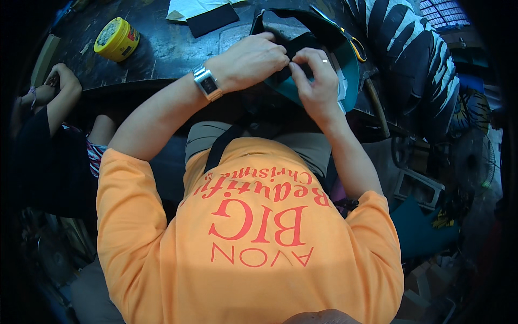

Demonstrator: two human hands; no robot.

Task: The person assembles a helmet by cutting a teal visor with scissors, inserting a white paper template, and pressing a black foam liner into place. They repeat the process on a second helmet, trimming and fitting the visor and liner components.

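Note:
My left hand [252, 60], with a silver watch at its wrist, is closed, its fingertips bent down over a curved, flexible teal-and-black piece [350, 81]. Close beside it my right hand [315, 81], wearing a ring, pinches thumb against forefinger. The two hands' fingertips nearly meet above the dark inside of the piece. Whatever is between them is too small or hidden to make out. White strips show along the teal part by my right hand. A cutting tool with a yellow-orange handle [357, 49] lies at the piece's far right edge.
On the dark worktable [162, 54] stand a yellow tub [117, 40] at left and a black flat rectangle [212, 20] by white paper [186, 7]. A wooden handle [376, 108] juts over the right edge, near piled black-and-white pieces [407, 65]. Another person's arm [63, 89] rests at far left.

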